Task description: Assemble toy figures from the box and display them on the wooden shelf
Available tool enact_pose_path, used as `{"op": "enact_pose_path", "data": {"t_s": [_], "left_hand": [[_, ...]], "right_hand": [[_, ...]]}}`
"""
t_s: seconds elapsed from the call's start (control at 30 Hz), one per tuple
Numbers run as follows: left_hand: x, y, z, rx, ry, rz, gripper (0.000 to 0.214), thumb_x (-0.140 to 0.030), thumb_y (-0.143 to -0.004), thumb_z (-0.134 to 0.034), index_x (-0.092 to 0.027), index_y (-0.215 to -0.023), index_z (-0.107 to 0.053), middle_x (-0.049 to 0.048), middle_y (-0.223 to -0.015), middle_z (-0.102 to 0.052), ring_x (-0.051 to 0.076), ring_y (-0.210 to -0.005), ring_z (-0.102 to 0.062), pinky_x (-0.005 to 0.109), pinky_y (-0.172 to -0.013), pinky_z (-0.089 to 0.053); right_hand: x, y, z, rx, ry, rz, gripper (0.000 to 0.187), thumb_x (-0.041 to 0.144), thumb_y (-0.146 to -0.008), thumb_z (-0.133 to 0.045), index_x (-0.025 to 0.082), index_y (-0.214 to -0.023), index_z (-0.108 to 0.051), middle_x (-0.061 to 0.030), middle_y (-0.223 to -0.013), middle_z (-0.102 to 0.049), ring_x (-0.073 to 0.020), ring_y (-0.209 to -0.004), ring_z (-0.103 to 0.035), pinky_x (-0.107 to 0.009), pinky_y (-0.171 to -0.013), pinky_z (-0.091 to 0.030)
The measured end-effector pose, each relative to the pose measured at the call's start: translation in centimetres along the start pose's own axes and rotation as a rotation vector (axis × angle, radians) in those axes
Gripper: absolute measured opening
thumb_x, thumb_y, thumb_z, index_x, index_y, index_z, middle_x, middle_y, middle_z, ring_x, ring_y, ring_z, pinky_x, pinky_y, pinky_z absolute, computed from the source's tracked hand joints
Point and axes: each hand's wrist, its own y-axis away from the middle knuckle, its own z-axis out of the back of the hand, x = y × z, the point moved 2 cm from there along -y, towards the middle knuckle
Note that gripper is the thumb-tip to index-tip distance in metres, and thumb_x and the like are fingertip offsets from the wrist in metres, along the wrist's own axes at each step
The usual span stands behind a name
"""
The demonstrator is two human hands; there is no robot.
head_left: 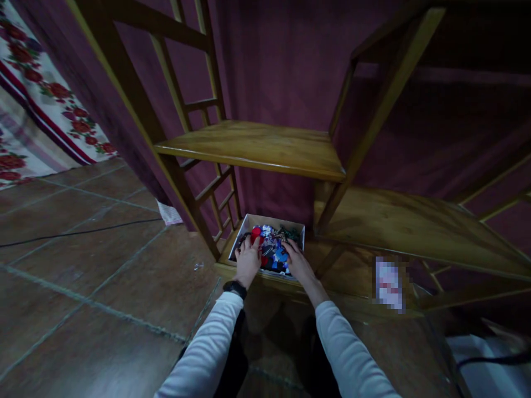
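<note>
A small white box full of colourful small items, red, blue and dark green, sits on the lowest wooden shelf of a wooden rack. My left hand, with a black watch on the wrist, grips the box's near left side, fingers reaching over the rim onto the contents. My right hand grips the near right side, fingers curled over the rim. Both arms wear pale long sleeves. The fingertips are partly hidden among the items.
A middle shelf juts out above the box, and a wider shelf lies to the right. A slanted rack leg stands left of the box. A black cable crosses the tiled floor; a floral cloth hangs at far left.
</note>
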Motion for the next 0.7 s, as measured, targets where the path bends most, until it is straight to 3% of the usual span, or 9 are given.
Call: {"op": "enact_pose_path", "data": {"t_s": [0.2,0.4,0.7], "left_hand": [[-2.2,1.3,1.8,-0.068,-0.092,-0.261,0.048,-0.016,-0.082,-0.040,-0.022,-0.130,-0.042,0.0115,-0.144,-0.027,0.030,-0.131,-0.022,0.055,-0.105,-0.012],[-4.1,2.3,1.5,-0.073,-0.077,-0.340,0.050,-0.009,-0.082,-0.035,-0.019,-0.131,-0.041,0.0109,-0.144,-0.028,0.029,-0.135,-0.013,0.058,-0.106,-0.005],[-4.5,3.0,1.6,-0.115,-0.099,-0.345,0.056,-0.008,-0.083,-0.031,-0.019,-0.138,-0.029,0.0059,-0.148,-0.019,0.026,-0.136,-0.001,0.056,-0.109,-0.002]], "right_hand": [[0.3,1.7,1.3,-0.021,0.038,0.007,0.064,0.004,-0.076,-0.040,0.029,-0.135,-0.030,-0.0021,-0.144,-0.025,-0.0172,-0.127,-0.035,-0.033,-0.105,-0.032],[0.8,3.5,2.3,-0.061,0.127,-0.010,0.056,0.013,-0.081,-0.040,0.026,-0.134,-0.031,-0.0054,-0.142,-0.027,-0.0212,-0.122,-0.042,-0.038,-0.101,-0.038],[1.5,4.4,1.9,-0.100,0.092,0.055,0.045,0.018,-0.081,-0.040,0.024,-0.126,-0.044,-0.0077,-0.129,-0.041,-0.0207,-0.118,-0.043,-0.038,-0.101,-0.037]]}}
